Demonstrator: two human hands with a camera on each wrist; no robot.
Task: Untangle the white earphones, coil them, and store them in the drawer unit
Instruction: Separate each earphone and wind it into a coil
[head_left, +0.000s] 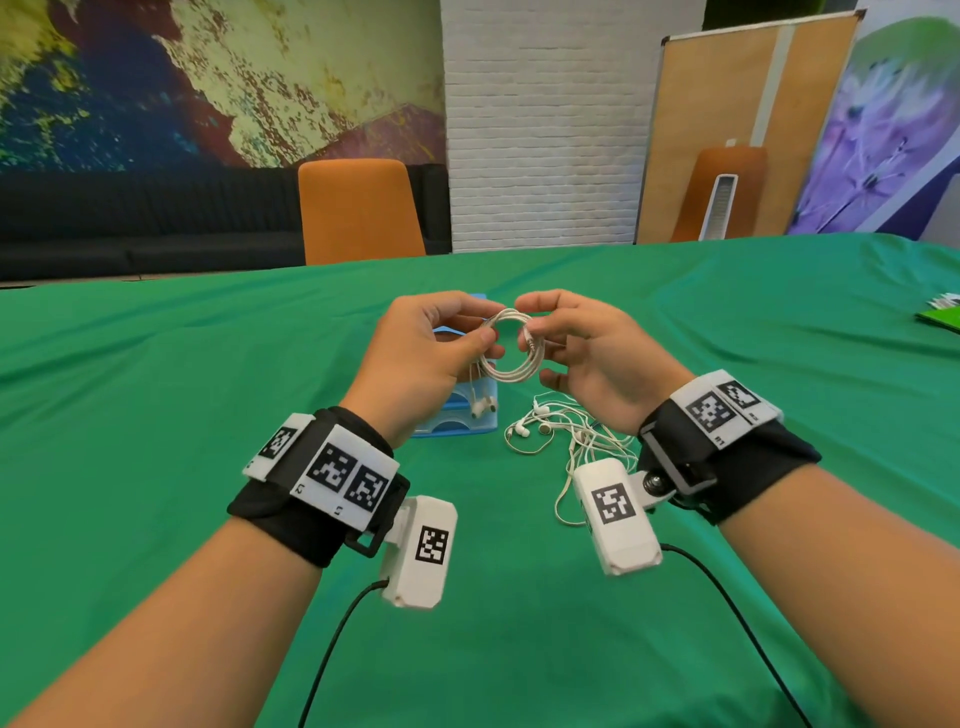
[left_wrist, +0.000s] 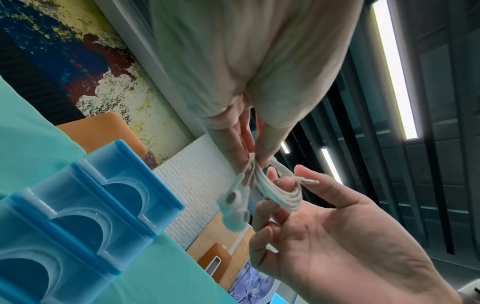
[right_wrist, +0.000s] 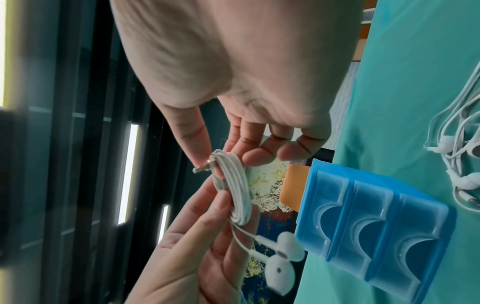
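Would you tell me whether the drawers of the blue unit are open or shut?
Shut: all three fronts of the blue drawer unit sit flush, none pulled out, and the coiled earphones remain outside it.

My head camera looks down past my fingers. Both wrist cameras sit close beneath them, facing up. All share the coiled earphones.

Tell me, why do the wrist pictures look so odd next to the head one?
Head view: sharp and evenly lit, with the table edge bowed by the wide lens. Left wrist view: tilted, the earbuds blurred, ceiling lights glaring. Right wrist view: also tilted, with the left edge smeared but the coil crisp.
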